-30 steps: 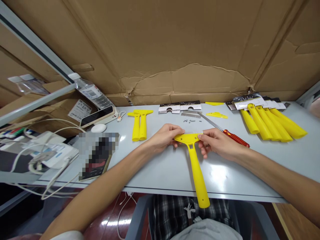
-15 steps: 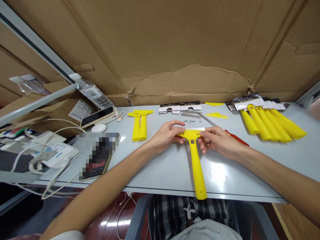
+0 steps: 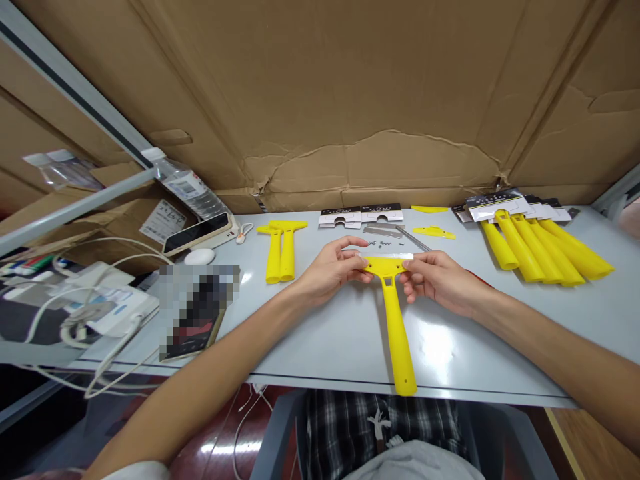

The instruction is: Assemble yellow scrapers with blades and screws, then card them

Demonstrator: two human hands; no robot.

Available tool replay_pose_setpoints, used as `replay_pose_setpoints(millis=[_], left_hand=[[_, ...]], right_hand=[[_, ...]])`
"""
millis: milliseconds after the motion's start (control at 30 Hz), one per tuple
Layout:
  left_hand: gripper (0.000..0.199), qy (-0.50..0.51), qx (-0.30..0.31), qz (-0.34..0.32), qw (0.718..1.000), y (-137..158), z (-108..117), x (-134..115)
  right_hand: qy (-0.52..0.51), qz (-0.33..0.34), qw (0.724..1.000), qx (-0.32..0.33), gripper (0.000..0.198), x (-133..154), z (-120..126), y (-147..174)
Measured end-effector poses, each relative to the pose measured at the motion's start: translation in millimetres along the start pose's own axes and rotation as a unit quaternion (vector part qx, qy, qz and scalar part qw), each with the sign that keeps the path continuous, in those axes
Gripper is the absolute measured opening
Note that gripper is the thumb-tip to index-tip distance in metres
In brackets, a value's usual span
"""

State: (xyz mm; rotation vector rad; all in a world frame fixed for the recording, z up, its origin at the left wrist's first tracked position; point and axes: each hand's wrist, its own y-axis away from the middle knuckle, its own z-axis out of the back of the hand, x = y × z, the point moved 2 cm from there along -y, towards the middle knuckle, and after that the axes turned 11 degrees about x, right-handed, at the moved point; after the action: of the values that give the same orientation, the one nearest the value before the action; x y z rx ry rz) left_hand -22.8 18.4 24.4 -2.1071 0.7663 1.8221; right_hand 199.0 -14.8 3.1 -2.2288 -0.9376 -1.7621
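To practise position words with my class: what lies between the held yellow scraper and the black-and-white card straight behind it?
The head view shows grey metal strips by the card, then small dark pieces nearer the scraper.

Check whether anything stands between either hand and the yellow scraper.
Nothing visible does: the left hand and right hand pinch the scraper directly, at opposite ends of its head. The screwdriver lies beyond the right hand, not between.
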Motion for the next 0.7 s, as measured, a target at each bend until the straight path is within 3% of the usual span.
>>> replay_pose_setpoints(millis=[500, 700], left_hand=[[0.039, -0.028, -0.002, -0.003, 1.0, -2.4, 5.0, 0.4], [0.035, -0.118, -0.101, -0.061, 0.986, -6.1, 33.1, -13.5]], right_hand=[[0.008, 0.007, 1.0, -0.029, 0.033, 1.8, 4.6, -1.3], [0.007, 0.011, 0.995, -0.098, 0.021, 12.1, 14.9, -5.0]])
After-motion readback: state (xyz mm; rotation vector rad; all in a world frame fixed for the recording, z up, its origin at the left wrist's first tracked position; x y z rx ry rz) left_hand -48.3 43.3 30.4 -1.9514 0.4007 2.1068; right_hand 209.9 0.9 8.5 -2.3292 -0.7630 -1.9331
